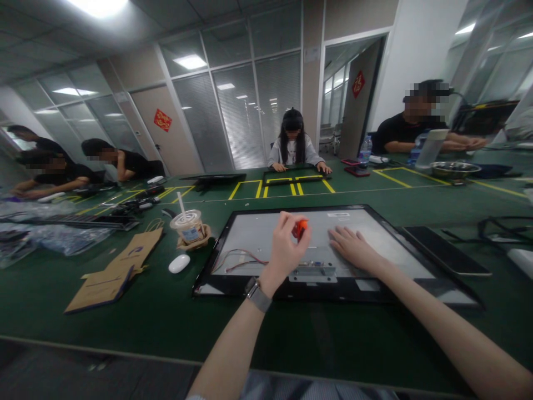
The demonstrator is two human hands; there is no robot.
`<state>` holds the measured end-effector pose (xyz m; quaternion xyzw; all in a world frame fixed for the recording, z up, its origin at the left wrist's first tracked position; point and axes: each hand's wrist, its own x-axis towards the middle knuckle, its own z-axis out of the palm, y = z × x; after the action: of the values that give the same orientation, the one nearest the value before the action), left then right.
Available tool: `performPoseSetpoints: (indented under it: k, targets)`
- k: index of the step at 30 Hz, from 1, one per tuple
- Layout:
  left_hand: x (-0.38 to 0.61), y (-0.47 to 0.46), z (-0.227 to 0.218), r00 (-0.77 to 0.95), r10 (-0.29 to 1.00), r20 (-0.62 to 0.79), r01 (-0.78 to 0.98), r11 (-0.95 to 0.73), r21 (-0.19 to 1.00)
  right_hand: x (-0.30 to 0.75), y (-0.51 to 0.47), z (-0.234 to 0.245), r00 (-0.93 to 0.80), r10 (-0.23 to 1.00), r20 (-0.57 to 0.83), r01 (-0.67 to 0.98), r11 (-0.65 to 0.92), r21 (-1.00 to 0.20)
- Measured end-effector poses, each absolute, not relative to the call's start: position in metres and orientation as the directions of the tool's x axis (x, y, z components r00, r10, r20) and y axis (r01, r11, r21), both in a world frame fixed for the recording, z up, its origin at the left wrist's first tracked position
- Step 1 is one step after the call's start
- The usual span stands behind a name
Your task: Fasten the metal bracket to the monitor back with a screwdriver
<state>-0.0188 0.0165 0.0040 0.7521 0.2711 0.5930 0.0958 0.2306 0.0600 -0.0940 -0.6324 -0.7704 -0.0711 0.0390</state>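
Fingers of my left hand (288,244) grip an orange object (302,225) over the panel (250,236); my right hand (356,249) lies flat upon that panel, fingers extended.

Bright orange object (303,224), grey panel (250,236), black frame (308,291), green table (154,328), yellow stripes (300,189), white mouse (179,264).

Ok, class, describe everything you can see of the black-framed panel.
The panel is flat and rectangular, its black frame around a pale grey, metal-looking surface. It lies on the green table. Thin wires cross its left part toward a silver bracket. The right hand rests on it; whether the left hand, gripping something orange, touches it is unclear.
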Motion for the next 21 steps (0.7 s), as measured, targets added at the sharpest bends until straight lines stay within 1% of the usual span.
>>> performPoseSetpoints:
  k: [7,9,13,15,18,21]
  targets:
    - [-0.0183,0.0148,0.0005,0.139,0.612,0.779,0.167,-0.790,0.591,0.2313,0.0604,-0.0949,-0.188,0.970,0.156,0.982,0.182,0.051]
    - [-0.0178,0.0139,0.0025,0.145,0.609,0.780,0.169,-0.792,0.587,0.2317,0.0611,-0.0956,-0.190,0.968,0.162,0.982,0.185,0.048]
    - [-0.0175,0.0131,0.0079,0.105,0.566,0.818,0.226,-0.814,0.534,0.2310,0.0605,-0.0953,-0.186,0.969,0.159,0.982,0.180,0.054]
    - [-0.0178,0.0135,0.0084,0.079,0.571,0.817,0.237,-0.807,0.541,0.2307,0.0595,-0.0948,-0.190,0.969,0.158,0.981,0.184,0.056]
    - [-0.0176,0.0138,0.0064,0.060,0.624,0.779,0.189,-0.773,0.605,0.2312,0.0588,-0.0951,-0.199,0.965,0.168,0.980,0.192,0.055]
    - [-0.0157,0.0132,0.0043,0.044,0.704,0.709,0.085,-0.710,0.699,0.2321,0.0598,-0.0967,-0.200,0.964,0.174,0.980,0.192,0.059]
